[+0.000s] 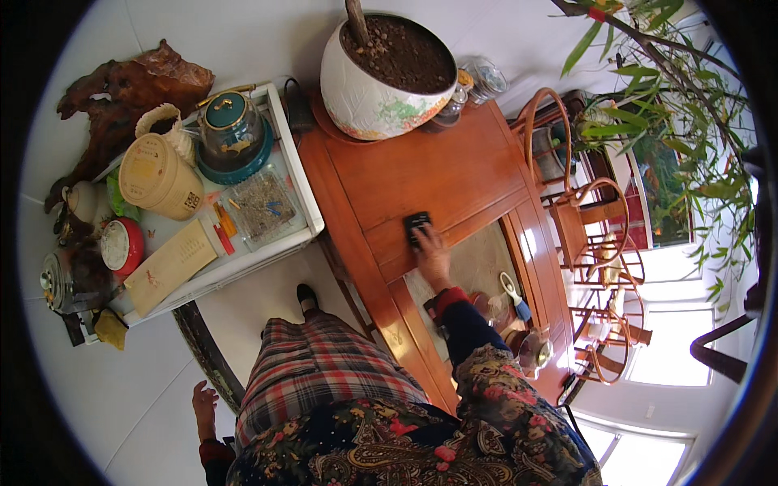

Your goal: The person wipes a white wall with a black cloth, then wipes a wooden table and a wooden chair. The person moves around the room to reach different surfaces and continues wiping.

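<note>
My right hand (433, 255) reaches out over a reddish-brown wooden table (425, 176). Its fingers are on a small black object (418, 223) with pale markings, which lies against the tabletop; the hand is slightly blurred. Down at my side, my left hand (205, 404) hangs with loosely bent fingers and nothing in it. A sunken panel (486, 246) in the table lies close to my right wrist, and a brush (515, 297) with a white handle and blue bristles rests there. Glass tea vessels (535, 352) stand partly behind my sleeve.
A white planter (380, 91) and glass jars (486, 79) stand at the table's far end. The white-edged side table (310, 206) at left holds a teal-lidded glass kettle (230, 130), a paper tub (159, 176) and a clear tray (261, 206). Wooden chairs (574, 234) line the right.
</note>
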`<action>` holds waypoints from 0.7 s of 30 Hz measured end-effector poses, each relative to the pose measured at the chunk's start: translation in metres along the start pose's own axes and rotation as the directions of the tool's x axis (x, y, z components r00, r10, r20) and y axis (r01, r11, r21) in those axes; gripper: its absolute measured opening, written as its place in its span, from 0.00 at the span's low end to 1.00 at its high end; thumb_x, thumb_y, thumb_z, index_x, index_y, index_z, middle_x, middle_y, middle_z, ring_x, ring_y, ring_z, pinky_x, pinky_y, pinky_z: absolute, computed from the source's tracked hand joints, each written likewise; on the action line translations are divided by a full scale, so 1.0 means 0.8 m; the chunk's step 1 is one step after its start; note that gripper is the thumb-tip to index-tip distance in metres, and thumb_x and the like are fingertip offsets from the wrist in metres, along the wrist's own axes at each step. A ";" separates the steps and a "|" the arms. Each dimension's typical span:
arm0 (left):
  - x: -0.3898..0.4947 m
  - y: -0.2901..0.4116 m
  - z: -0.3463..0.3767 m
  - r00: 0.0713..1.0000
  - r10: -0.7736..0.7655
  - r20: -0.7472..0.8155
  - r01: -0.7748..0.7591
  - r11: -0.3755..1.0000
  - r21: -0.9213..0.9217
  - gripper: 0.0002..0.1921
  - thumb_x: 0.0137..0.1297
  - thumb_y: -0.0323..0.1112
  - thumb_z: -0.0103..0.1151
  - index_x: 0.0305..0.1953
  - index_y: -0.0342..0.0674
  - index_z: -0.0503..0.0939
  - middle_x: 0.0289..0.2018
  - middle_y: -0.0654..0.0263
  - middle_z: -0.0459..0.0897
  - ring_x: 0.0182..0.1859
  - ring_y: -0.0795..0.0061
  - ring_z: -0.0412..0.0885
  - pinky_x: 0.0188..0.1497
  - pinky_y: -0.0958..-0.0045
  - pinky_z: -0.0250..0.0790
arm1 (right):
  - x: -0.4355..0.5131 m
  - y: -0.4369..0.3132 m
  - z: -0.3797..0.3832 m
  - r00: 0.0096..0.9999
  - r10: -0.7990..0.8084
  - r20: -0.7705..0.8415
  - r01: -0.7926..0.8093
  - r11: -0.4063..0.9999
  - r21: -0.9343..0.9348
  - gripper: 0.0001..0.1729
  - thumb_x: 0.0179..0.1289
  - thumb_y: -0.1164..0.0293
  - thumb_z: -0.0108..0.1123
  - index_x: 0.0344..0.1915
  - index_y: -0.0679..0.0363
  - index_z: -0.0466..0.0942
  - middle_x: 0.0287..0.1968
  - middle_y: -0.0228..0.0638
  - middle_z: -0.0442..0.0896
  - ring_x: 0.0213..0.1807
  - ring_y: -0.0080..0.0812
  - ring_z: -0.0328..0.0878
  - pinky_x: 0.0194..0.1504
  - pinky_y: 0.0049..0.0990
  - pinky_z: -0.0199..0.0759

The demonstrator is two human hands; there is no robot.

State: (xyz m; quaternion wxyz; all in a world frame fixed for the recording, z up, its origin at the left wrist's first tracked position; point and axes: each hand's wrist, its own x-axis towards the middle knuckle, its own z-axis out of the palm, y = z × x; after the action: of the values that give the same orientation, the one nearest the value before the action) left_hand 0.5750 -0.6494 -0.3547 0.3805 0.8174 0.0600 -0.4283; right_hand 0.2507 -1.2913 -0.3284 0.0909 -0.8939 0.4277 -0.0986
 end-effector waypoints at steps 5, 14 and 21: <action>-0.033 -0.025 0.016 0.997 -0.074 -0.013 0.074 0.997 0.011 0.19 0.68 0.37 0.50 0.59 0.45 0.69 0.37 0.66 0.80 0.35 0.75 0.78 0.35 0.72 0.68 | 0.050 0.110 -0.005 0.817 0.574 -0.052 -0.577 0.813 -0.079 0.29 0.61 0.63 0.59 0.64 0.38 0.68 0.70 0.29 0.62 0.66 0.51 0.61 0.61 0.53 0.60; -0.065 -0.038 0.039 0.994 -0.108 -0.034 0.101 0.983 -0.151 0.18 0.67 0.33 0.50 0.58 0.42 0.69 0.32 0.67 0.77 0.29 0.81 0.74 0.28 0.80 0.65 | 0.198 0.066 0.020 0.604 0.794 -0.062 -0.796 0.605 -0.011 0.31 0.64 0.59 0.51 0.68 0.41 0.61 0.73 0.35 0.53 0.70 0.56 0.50 0.64 0.56 0.49; -0.063 -0.007 0.051 0.995 -0.085 -0.056 0.081 0.995 -0.065 0.18 0.67 0.33 0.49 0.58 0.42 0.69 0.34 0.66 0.78 0.32 0.78 0.76 0.31 0.77 0.67 | 0.250 -0.022 0.045 0.916 0.397 -0.051 -0.400 0.905 -0.145 0.30 0.61 0.57 0.56 0.64 0.40 0.67 0.69 0.32 0.61 0.66 0.51 0.56 0.62 0.56 0.53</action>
State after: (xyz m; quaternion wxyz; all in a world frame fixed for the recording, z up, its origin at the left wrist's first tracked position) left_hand 0.5147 -0.6611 -0.3344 0.3859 0.8141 0.1183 -0.4175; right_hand 0.3958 -1.4338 -0.3390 0.0363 -0.7910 0.6083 -0.0541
